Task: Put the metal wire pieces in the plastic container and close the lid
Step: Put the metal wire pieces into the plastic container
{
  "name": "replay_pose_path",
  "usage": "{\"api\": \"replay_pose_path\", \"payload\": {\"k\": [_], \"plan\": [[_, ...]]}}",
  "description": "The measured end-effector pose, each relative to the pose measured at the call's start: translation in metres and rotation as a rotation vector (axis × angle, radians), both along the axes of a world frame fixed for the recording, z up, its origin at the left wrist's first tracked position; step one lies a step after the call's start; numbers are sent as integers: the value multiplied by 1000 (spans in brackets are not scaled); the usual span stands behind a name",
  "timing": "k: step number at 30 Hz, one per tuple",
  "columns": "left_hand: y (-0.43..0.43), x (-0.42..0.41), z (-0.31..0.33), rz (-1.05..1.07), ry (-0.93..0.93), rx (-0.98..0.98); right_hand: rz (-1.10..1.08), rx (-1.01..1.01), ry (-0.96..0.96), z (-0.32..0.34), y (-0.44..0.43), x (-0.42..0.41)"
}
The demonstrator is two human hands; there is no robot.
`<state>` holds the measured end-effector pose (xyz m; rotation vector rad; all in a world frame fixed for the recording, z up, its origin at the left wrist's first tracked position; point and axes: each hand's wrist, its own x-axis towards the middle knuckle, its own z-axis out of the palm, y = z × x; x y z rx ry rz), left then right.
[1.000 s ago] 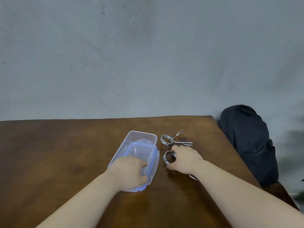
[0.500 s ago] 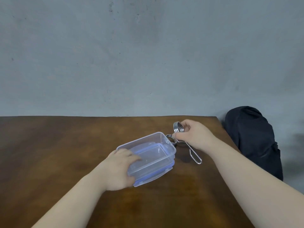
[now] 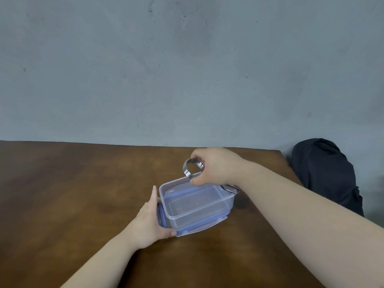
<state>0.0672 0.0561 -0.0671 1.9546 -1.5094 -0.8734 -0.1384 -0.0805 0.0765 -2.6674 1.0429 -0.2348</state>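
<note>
- Two bare hands in view, both forearms coming in from 6 o'clock over a brown wooden table (image 3: pixel 62 194).
- Left hand (image 3: pixel 148 223): fingers spread wide and flat against the near-left end of the plastic container (image 3: pixel 195 204), thumb under its bottom corner. Bracing it, not wrapped round it.
- Container is clear, open at the top, nothing visible inside. It sits on its blue-trimmed lid (image 3: pixel 199 228), which pokes out beneath at the near edge.
- Right hand (image 3: pixel 216 166): pinched on a metal wire piece (image 3: pixel 193 168), a coiled ring, held above the container's far rim at 12 o'clock.
- Another wire loop (image 3: pixel 231 188) shows just behind the container's far-right corner, under the right wrist; whether it belongs to the held piece I can't tell.
- Dark bag (image 3: pixel 326 173) at 3 o'clock off the table edge, against a grey wall (image 3: pixel 187 69).
</note>
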Motion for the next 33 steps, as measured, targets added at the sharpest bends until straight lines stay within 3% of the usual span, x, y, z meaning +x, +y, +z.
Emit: {"api": "replay_pose_path", "payload": {"k": [9,17,22,27,33], "plan": [[-36,-11,-4,-155,58,-12,157,-61,426,-50,-14,18],[-56,-30,-9,-247,-132,-61,178,-22,491,-81,-16,20],[-57,-27,-11,-290,-196,-124,183,0,441,-89,-15,24],[-56,-28,-7,-278,-145,-164,161,39,389,-83,-15,18],[-58,-23,-15,-292,-137,-188,-141,15,5,-37,-58,-3]]}}
